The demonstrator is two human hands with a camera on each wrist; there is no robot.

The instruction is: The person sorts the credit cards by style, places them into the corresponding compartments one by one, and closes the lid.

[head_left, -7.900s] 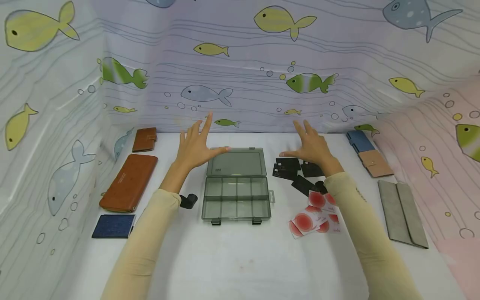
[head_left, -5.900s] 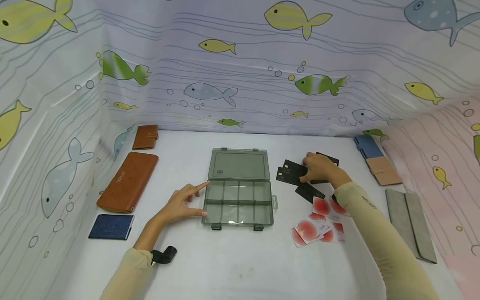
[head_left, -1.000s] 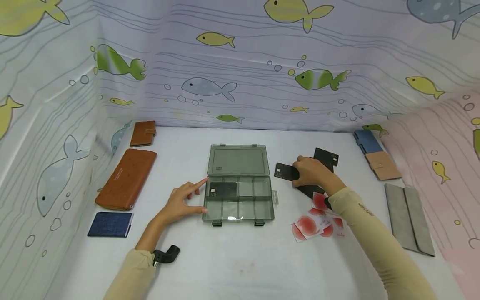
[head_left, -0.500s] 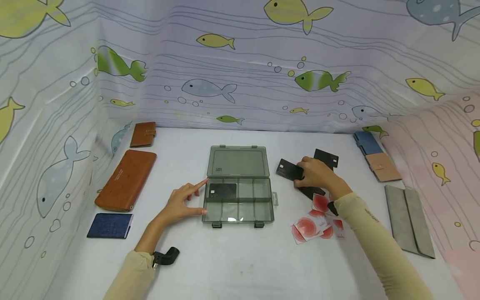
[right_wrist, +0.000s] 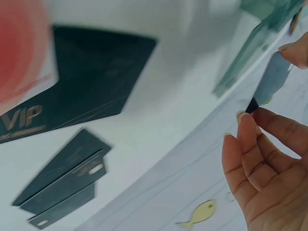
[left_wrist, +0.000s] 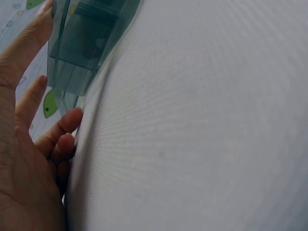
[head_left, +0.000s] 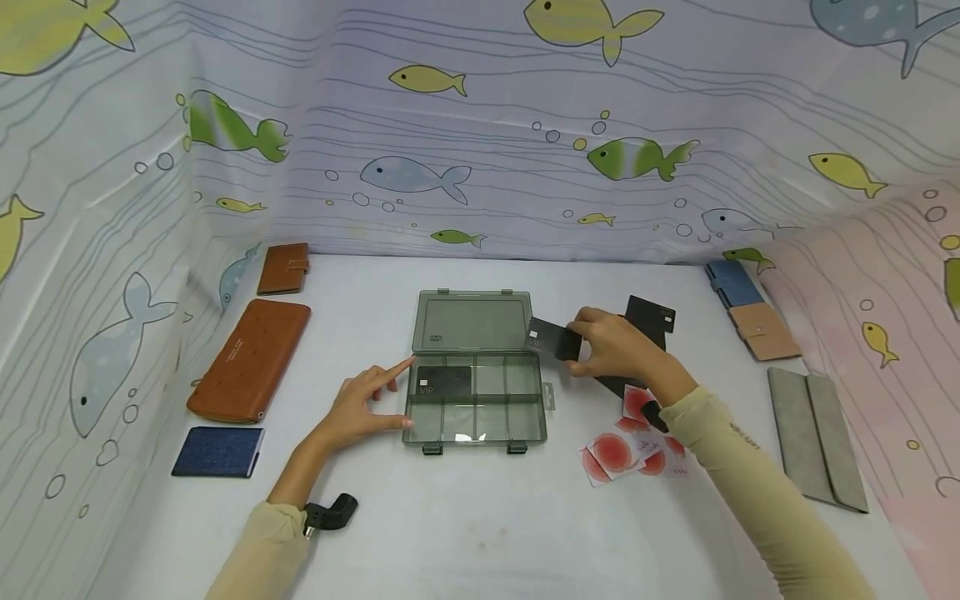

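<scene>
A black VIP card [head_left: 552,338] is pinched between the thumb and fingers of my right hand [head_left: 615,343]. It is raised above the table, and its left end overlaps the right edge of the lid in the head view. The translucent grey compartment box [head_left: 491,423] lies with its lid [head_left: 472,321] folded back. Another black VIP card [head_left: 453,382] lies in its back left compartments. My left hand [head_left: 358,408] spans the box's left side, with index fingertip and thumb tip at its edge. Right of the box lie several black cards [head_left: 651,312], partly hidden by my right hand.
Overlapping red-and-white cards [head_left: 611,452] lie near my right forearm. Along the left stand a small brown wallet [head_left: 283,268], a long brown wallet [head_left: 251,358] and a dark blue booklet [head_left: 217,452]. Blue-and-tan [head_left: 763,330] and grey cases [head_left: 817,437] line the right. Fish-patterned cloth surrounds the table.
Earlier, one black card came from the pile into the box. In the last half second my right hand has lifted another and moved left toward the box. My left hand stays at the box's side.
</scene>
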